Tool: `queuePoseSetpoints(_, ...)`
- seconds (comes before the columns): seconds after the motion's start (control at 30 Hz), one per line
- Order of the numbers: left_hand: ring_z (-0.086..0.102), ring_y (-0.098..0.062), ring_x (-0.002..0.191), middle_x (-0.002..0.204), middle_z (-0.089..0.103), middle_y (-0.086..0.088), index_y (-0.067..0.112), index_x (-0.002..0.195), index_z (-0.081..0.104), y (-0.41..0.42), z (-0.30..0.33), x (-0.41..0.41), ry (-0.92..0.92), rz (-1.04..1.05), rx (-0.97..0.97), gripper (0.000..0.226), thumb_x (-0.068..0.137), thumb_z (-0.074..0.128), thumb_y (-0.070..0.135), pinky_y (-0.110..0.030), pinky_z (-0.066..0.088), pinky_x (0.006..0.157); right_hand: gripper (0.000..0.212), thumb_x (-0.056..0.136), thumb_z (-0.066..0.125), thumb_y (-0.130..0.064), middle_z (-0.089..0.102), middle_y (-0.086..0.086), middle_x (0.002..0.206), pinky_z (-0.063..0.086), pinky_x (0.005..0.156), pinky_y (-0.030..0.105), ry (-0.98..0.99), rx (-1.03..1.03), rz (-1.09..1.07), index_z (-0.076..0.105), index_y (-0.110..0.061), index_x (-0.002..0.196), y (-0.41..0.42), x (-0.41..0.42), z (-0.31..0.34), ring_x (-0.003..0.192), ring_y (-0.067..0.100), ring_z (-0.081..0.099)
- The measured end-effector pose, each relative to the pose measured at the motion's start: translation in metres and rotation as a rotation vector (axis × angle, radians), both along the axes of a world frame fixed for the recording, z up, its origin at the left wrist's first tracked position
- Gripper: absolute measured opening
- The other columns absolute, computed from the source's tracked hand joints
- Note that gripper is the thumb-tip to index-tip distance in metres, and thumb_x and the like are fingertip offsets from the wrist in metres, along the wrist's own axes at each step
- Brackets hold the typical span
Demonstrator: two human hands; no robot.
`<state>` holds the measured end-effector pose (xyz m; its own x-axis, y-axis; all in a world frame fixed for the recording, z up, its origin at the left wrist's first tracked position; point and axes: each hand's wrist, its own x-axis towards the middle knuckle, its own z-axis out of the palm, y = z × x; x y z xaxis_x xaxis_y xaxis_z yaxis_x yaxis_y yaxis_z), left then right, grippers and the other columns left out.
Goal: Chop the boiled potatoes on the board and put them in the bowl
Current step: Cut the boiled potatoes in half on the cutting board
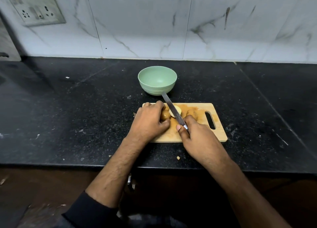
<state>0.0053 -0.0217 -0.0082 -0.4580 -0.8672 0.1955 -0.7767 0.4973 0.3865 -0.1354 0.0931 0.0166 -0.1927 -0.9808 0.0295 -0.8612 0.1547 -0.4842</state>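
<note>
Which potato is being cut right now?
The one under the left hand at the board's left end. The knife lies across it and its pale inside shows. The other potato, further right, is whole and untouched.

The cutting board (202,133) lies on the counter (77,116), near its front edge. The bowl (157,80) stands on the counter just behind the board's left half. On the board's left part lies a potato (165,115), with a cut piece (178,110) just right of it and the knife (172,110) between them. The left hand (151,119) rests on the potato; the right hand (197,135) is right of it, over the board's front edge. A socket panel (36,8) sits on the wall behind, far left.
</note>
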Motion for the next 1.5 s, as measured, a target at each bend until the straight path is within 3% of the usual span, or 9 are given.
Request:
queuePoseSetpoints(0.17, 0.052, -0.014, 0.106, 0.105, 0.066, 0.008, 0.027, 0.119, 0.061, 0.0, -0.011, 0.009, 0.175, 0.009, 0.054, 0.039, 0.084, 0.07, 0.041, -0.041, 0.049, 0.095, 0.022, 0.105, 0.04, -0.044, 0.051, -0.009, 0.07, 0.028, 0.048, 0.023, 0.028, 0.026, 0.007, 0.045, -0.023, 0.107, -0.001, 0.0, -0.003, 0.061, 0.005, 0.049)
queuePoseSetpoints(0.37, 0.058, -0.012, 0.1, 0.102, 0.061, 0.009, 0.024, 0.12, 0.07, 0.001, -0.018, 0.029, 0.267, 0.016, 0.073, 0.043, 0.08, 0.081, 0.037, -0.037, 0.051, 0.095, 0.026, 0.106, 0.038, -0.043, 0.056, -0.006, 0.078, 0.033, 0.06, 0.032, 0.031, 0.036, 0.058, 0.05, -0.021, 0.113, -0.002, 0.009, -0.003, 0.074, 0.017, 0.054)
queuePoseSetpoints(0.6, 0.053, -0.012, 0.109, 0.114, 0.059, 0.008, 0.019, 0.138, 0.057, 0.01, -0.027, 0.033, 0.373, 0.015, 0.076, 0.061, 0.084, 0.072, 0.044, -0.035, 0.047, 0.1, 0.019, 0.105, 0.041, -0.038, 0.059, -0.004, 0.08, 0.035, 0.062, 0.031, 0.053, 0.059, 0.069, 0.05, -0.022, 0.112, -0.002, 0.013, 0.002, 0.073, 0.015, 0.055)
queuePoseSetpoints(0.77, 0.054, -0.004, 0.11, 0.121, 0.054, 0.007, 0.021, 0.132, 0.058, 0.011, -0.026, 0.039, 0.448, 0.031, 0.135, 0.056, 0.081, 0.081, 0.024, -0.03, 0.047, 0.105, 0.018, 0.105, 0.043, -0.037, 0.059, -0.004, 0.081, 0.038, 0.064, 0.031, 0.039, 0.077, 0.068, 0.052, -0.022, 0.11, -0.003, 0.012, 0.004, 0.075, 0.015, 0.057)
queuePoseSetpoints(0.93, 0.056, -0.006, 0.108, 0.116, 0.054, 0.014, 0.028, 0.126, 0.062, 0.015, -0.026, 0.037, 0.429, 0.029, 0.103, 0.051, 0.079, 0.075, 0.044, -0.046, 0.047, 0.103, 0.017, 0.105, 0.044, -0.036, 0.058, -0.003, 0.079, 0.037, 0.062, 0.031, 0.043, 0.102, 0.073, 0.052, -0.021, 0.107, -0.002, 0.013, 0.004, 0.074, 0.016, 0.057)
queuePoseSetpoints(1.1, 0.058, -0.001, 0.098, 0.106, 0.059, 0.01, 0.019, 0.119, 0.068, 0.016, -0.026, 0.035, 0.473, 0.089, 0.051, 0.041, 0.082, 0.08, 0.033, -0.027, 0.051, 0.095, 0.017, 0.105, 0.042, -0.036, 0.059, -0.001, 0.083, 0.038, 0.063, 0.031, 0.039, 0.11, 0.086, 0.049, -0.021, 0.108, 0.0, 0.021, 0.004, 0.076, 0.018, 0.058)
queuePoseSetpoints(1.5, 0.063, -0.005, 0.094, 0.098, 0.061, 0.014, 0.022, 0.109, 0.071, 0.014, -0.029, 0.029, 0.445, 0.126, 0.053, 0.03, 0.082, 0.08, 0.03, -0.036, 0.055, 0.093, 0.038, 0.106, 0.029, -0.047, 0.041, -0.003, 0.072, 0.038, 0.065, 0.034, 0.19, 0.159, 0.049, 0.051, -0.017, 0.117, -0.003, 0.031, 0.006, 0.076, 0.02, 0.047)
